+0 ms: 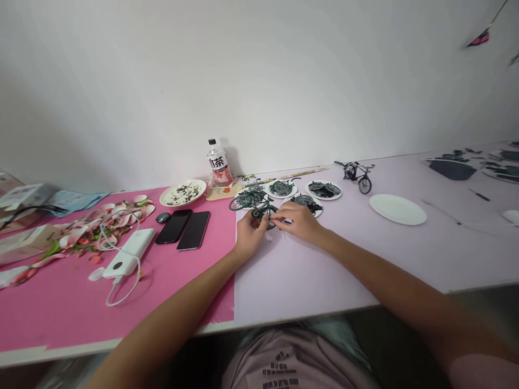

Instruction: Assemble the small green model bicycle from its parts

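Observation:
A small dark green model bicycle point(265, 208) is between my hands, above the lilac part of the table. My left hand point(250, 232) holds it from the left, thumb and fingers closed on its frame near a wheel. On the right, my right hand point(299, 220) pinches at the same wheel; what its fingertips grip is too small to make out. Just behind the hands are white plates of dark bicycle parts, among them one with green parts point(281, 188) and one with black parts point(323, 189). A finished-looking black model bicycle point(357, 176) stands to the right.
A white plate point(398, 209) lies at right, with a screwdriver point(479, 194) beyond. To the left are two phones point(194, 230), a white power bank point(128, 253) with a cable, artificial flowers point(93, 232), a bowl point(183, 193) and a drink bottle point(219, 165).

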Demonstrator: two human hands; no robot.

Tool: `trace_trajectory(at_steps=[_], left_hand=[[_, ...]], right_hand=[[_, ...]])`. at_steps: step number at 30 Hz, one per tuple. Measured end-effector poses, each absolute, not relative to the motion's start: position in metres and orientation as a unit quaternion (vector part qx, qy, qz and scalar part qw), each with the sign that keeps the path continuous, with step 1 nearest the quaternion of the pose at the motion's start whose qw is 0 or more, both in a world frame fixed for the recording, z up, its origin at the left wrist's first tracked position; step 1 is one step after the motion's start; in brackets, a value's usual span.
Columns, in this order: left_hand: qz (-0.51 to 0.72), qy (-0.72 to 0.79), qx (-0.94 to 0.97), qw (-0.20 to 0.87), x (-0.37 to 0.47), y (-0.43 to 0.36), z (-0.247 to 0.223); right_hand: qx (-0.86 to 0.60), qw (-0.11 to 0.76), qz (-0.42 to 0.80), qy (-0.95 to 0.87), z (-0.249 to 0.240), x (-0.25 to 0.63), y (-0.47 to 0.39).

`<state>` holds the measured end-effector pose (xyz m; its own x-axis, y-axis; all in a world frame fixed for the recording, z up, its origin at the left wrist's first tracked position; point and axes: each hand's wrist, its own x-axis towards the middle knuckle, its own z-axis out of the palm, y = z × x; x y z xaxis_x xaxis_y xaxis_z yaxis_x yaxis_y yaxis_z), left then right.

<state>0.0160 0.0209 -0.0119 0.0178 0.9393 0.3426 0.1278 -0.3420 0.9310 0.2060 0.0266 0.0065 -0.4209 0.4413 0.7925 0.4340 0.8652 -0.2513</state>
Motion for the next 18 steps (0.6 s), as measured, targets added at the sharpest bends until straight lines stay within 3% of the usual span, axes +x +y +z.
trace_trajectory(at_steps=[11,18], left_hand=[[0.538,0.440,0.628,0.349,0.0152,0.0209,-0.0142],[0.537,0.432,0.639,0.341,0.0155,0.0187,-0.0134]], right_hand=[[-0.286,0.455,-0.038,-0.842,0.0073,0.2081,0.0273],[-0.287,0.387,-0.166,-0.860,0.0164,0.2081,0.0236]])
